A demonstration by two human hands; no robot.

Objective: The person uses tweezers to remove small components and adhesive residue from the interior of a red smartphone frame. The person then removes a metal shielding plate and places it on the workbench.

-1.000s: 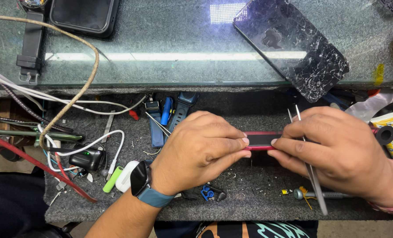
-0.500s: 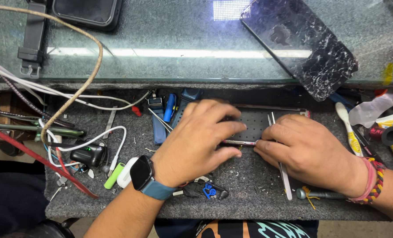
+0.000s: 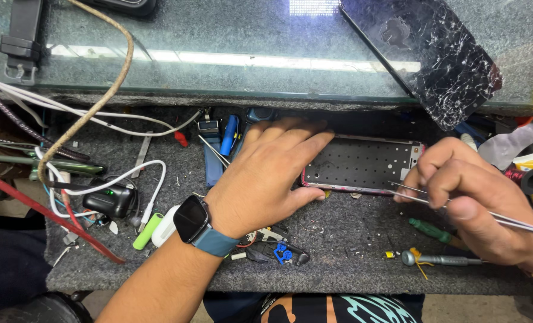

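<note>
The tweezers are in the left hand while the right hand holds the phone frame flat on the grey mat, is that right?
Not quite: the hands are swapped. In the head view the right hand pinches the tweezers, and the left hand, the one with the watch, holds the phone frame flat on the grey mat.

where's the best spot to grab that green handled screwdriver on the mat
Take the green handle from above, pinching across its sides. The screwdriver lies flat on the grey mat, tilted, and the right hand covers its other end, so only the handle is free.
</note>
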